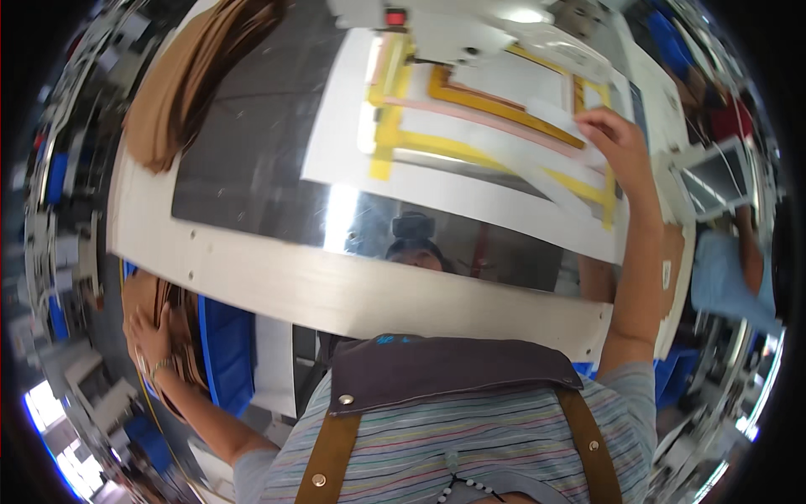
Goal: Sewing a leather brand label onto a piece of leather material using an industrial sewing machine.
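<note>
My left hand (151,340) reaches down to the left of the table, its fingers apart and resting on a pile of brown, soft, flat pieces (144,294) beside a blue bin. Over the right of the work table, my right hand (620,139) has thumb and fingertips drawn together at the right end of an amber-coloured frame (504,107). Whatever lies between those fingertips is too small to make out. The frame sits on a white sheet (336,151) marked with yellow tape (445,144), under the white head of a machine (453,25).
A thick bundle of brown pieces (164,118) lies at the table's far left. The dark glossy plate (252,160) mirrors lights above. A pale wooden edge (378,290) borders the table in front of me. The blue bin (225,353) stands below left; another person (730,273) is at right.
</note>
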Available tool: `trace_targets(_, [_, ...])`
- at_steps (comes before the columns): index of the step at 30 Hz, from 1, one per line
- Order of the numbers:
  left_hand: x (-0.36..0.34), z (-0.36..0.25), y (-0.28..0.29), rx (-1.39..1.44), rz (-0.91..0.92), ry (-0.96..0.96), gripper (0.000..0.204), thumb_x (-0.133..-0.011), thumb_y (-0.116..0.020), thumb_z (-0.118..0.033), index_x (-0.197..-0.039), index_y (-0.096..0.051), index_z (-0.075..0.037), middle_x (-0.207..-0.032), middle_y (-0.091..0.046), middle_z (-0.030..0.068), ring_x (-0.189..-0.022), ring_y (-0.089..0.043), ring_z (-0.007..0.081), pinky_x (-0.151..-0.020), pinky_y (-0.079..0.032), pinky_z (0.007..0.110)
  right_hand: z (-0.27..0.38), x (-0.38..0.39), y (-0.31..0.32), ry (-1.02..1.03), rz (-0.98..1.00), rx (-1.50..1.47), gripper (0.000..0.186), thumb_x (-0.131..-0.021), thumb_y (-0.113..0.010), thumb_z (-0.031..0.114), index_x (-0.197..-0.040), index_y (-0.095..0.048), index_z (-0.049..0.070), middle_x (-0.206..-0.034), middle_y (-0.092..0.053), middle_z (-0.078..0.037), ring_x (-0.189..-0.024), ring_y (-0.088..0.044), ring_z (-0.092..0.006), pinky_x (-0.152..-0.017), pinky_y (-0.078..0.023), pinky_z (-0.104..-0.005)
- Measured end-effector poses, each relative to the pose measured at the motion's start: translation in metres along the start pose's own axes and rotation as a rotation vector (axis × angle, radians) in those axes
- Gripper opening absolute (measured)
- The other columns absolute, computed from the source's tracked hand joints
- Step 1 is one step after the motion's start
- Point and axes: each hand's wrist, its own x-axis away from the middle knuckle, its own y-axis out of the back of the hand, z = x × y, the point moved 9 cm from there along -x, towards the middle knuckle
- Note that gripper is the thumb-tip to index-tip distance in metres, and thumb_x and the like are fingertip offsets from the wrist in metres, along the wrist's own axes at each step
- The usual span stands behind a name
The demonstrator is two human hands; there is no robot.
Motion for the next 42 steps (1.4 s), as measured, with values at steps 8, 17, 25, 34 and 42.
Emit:
trace_targets(8, [-0.01,-0.253,0.243,0.993,-0.534,-0.636,0.038,-0.106,-0.068,-0.018,-0.14,-0.068,-0.001,-0.15,-0.064,0.0177,-0.141,-0.059,0.037,-0.119,-0.044,0.046,0.063,-0.063,-0.045,0.248,-0.021,-0.045,0.02,-0.098,-0.073,0.018,-0.11,-0.081,0.004,-0.105,-0.081,-0.006,-0.094,-0.073,-0.0147,-0.088,-0.057,-0.0308])
trace_targets(17, [0.11,-0.519,0.326,0.727,-0.359,-1.351,0.06,-0.104,-0.066,-0.038,-0.157,-0.058,-0.013,-0.174,-0.033,0.0195,-0.163,-0.022,0.0433,-0.13,-0.021,0.054,0.036,-0.079,-0.092,-0.026,0.232,0.14,0.019,-0.099,-0.069,0.019,-0.113,-0.08,0.012,-0.102,-0.079,-0.002,-0.094,-0.07,-0.0123,-0.087,-0.053,-0.0282])
trace_targets(25, [0.102,-0.573,0.323,0.638,-0.35,-1.394,0.073,-0.106,-0.054,-0.059,-0.158,-0.054,-0.006,-0.172,-0.029,0.0294,-0.163,-0.02,0.0467,-0.13,-0.018,0.056,0.041,-0.085,-0.101,-0.024,0.209,0.016,0.02,-0.093,-0.074,0.013,-0.11,-0.083,0.006,-0.101,-0.08,-0.011,-0.096,-0.075,-0.0197,-0.087,-0.058,-0.0321])
trace_targets(34, [0.101,-0.575,0.322,0.683,-0.405,-1.372,0.075,-0.105,-0.056,-0.061,-0.151,-0.06,-0.002,-0.168,-0.038,0.0304,-0.158,-0.03,0.0463,-0.129,-0.02,0.055,0.032,-0.096,-0.107,0.02,0.277,0.021,0.02,-0.093,-0.073,0.018,-0.108,-0.083,0.008,-0.101,-0.08,-0.006,-0.096,-0.072,-0.0158,-0.086,-0.057,-0.0315])
trace_targets(42, [0.102,-0.574,0.322,0.706,-0.444,-1.356,0.07,-0.105,-0.059,-0.055,-0.151,-0.06,-0.002,-0.17,-0.036,0.0287,-0.161,-0.027,0.0439,-0.13,-0.017,0.055,0.012,-0.089,-0.021,0.022,0.307,0.26,0.011,-0.088,-0.078,0.011,-0.097,-0.08,0.005,-0.091,-0.078,-0.003,-0.084,-0.07,-0.0112,-0.078,-0.054,-0.0303])
